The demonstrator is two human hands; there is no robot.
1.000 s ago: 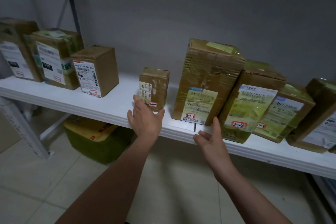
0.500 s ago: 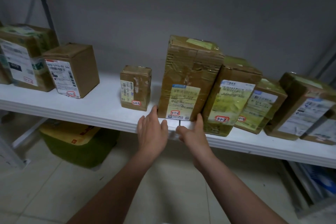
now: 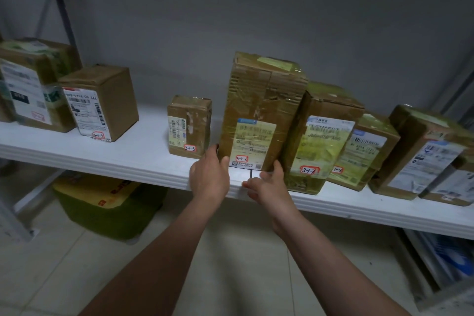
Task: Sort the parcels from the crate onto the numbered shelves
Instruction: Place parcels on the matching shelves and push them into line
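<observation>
I log: tall parcel (image 3: pixel 264 110) upright between my grips; left grip (image 3: pixel 209 177) clamped round its corner; right grip (image 3: pixel 269 183) thumb touching it, whether clamped I cannot tell.

Dim, greenish light, brightest on the white shelf (image 3: pixel 133 159); wide-angle bending and blur soften the edges.

The tall box (image 3: pixel 264 100) is brown corrugated cardboard, creased, wrapped in glossy clear tape that wrinkles over its paper label (image 3: pixel 252 141). The small box (image 3: pixel 188 123) has the same shiny taped skin, with torn patches on its face. The plain box (image 3: pixel 115 97) shows bare matt cardboard on its side and top. The shelf (image 3: pixel 138 151) is white, smooth and matt, with a ribbed front edge. The wall (image 3: pixel 256 7) is matt grey. The floor (image 3: pixel 243 264) is pale tile with a faint sheen. The bin (image 3: pixel 115 220) looks like green plastic.
</observation>
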